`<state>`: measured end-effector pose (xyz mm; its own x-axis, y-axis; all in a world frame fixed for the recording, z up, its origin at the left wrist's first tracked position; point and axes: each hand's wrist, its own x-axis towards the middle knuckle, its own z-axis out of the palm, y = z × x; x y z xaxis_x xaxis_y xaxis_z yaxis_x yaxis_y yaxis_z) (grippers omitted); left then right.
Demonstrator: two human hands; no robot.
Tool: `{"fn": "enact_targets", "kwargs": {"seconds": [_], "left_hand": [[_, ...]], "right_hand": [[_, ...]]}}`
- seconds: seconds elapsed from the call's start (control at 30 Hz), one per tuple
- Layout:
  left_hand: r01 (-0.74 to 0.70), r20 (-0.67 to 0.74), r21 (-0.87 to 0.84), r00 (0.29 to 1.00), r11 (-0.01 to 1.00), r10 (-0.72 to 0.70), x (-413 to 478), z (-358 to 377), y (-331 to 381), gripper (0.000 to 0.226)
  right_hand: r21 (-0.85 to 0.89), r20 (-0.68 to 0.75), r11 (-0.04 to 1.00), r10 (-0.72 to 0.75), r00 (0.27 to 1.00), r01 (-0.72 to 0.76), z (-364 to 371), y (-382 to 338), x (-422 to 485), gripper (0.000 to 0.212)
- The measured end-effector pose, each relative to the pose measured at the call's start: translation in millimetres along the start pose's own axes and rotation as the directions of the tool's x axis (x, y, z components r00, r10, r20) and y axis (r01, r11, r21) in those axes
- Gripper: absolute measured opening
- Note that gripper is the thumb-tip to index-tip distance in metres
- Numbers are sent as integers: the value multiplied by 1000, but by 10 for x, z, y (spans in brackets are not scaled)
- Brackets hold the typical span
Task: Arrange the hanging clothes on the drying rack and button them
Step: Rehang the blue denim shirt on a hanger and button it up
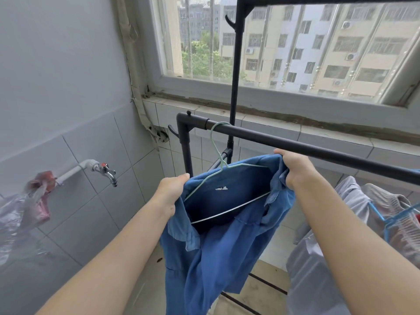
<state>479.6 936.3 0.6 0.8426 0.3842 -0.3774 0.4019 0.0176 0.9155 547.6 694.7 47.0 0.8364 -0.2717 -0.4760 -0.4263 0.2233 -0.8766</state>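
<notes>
Our left hand (169, 193) pinches the blue shirt (227, 251) at the near-left collar edge. The shirt hangs on a pale hanger (223, 165) hooked at the left end of the rack rail (318, 153). Our right hand (295, 170) grips the far-right collar edge, spreading the neck, probably to square it before buttoning. Grey clothes (354, 196) hang further right.

Black metal drying rack (235, 64) by the window, with a high rail (318, 0) and a low rail (318, 152). Hooked over the low rail beside its left corner post (183, 133), a pale green wire hanger (214, 142) bearing a blue shirt (227, 235). Further right under that rail, grey garments (354, 196) and a blue plastic hanger (393, 219).
</notes>
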Motion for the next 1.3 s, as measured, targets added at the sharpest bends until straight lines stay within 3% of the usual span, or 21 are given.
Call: {"fn": "enact_targets", "kwargs": {"seconds": [0.13, 0.23, 0.3, 0.33, 0.4, 0.47, 0.6, 0.73, 0.8, 0.87, 0.93, 1.03, 1.1, 1.13, 1.2, 1.27, 1.3], "left_hand": [[37, -6, 18, 999, 999, -37, 16, -49, 52, 38], [-18, 12, 181, 1000, 983, 16, 6, -96, 56, 34], [-95, 35, 311, 995, 946, 88, -15, -131, 13, 27], [-136, 31, 371, 991, 919, 134, -29, -146, -22, 27], [-222, 4, 526, 966, 821, 259, -66, -162, -59, 25], [-288, 11, 663, 927, 691, 375, -134, -167, -84, 19], [-425, 36, 665, 839, 614, 543, -254, -151, -188, 26], [-469, 97, 759, 767, 452, 634, -308, -106, -337, 39], [-474, 29, 753, 717, 456, 697, -368, -64, -369, 43], [-551, -35, 695, 617, 463, 786, -435, 31, -381, 34], [-672, 88, 629, 561, 390, 823, -510, 203, -420, 21], [-731, 430, 501, 675, 463, 600, -526, 582, -468, 28], [-682, 519, 448, 725, 578, 453, -474, 856, -444, 48], [-645, 514, 400, 746, 651, 424, -452, 978, -429, 53], [-554, 428, 348, 812, 757, 397, -386, 1118, -415, 39], [-494, 353, 324, 854, 807, 381, -317, 1208, -423, 14], [-473, 335, 277, 863, 836, 378, -291, 1216, -421, 10]], "right_hand": [[26, 3, 999, 42, 999, -42, -36, 15, -3, 17], [40, -4, 999, -16, 1000, 16, -83, 91, -19, 12], [-87, -38, 985, -155, 987, 152, -107, 232, -54, 20], [-231, -53, 940, -270, 961, 251, -126, 329, -80, 29], [-503, -8, 751, -498, 867, 427, -142, 541, -118, 49], [-525, 38, 668, -601, 798, 527, -132, 766, -176, 53], [-356, 118, 706, -616, 779, 612, -43, 1015, -208, 38], [-343, 261, 681, -592, 762, 647, -139, 1132, -185, 28], [-364, 247, 682, -586, 772, 634, -191, 1172, -165, 11], [-352, 245, 718, -549, 799, 601, -200, 1218, -182, 18], [-306, 267, 759, -511, 817, 575, -199, 1269, -226, 23], [-167, 289, 827, -479, 829, 536, -192, 1312, -312, 20], [-18, 308, 890, -430, 849, 457, -213, 1325, -309, 25], [40, 315, 913, -397, 862, 406, -249, 1325, -290, 29], [98, 321, 934, -356, 878, 343, -309, 1315, -289, 36], [26, 177, 919, -391, 903, 393, -397, 1278, -250, 39], [-44, 33, 909, -413, 910, 414, -434, 1257, -205, 40]]}}
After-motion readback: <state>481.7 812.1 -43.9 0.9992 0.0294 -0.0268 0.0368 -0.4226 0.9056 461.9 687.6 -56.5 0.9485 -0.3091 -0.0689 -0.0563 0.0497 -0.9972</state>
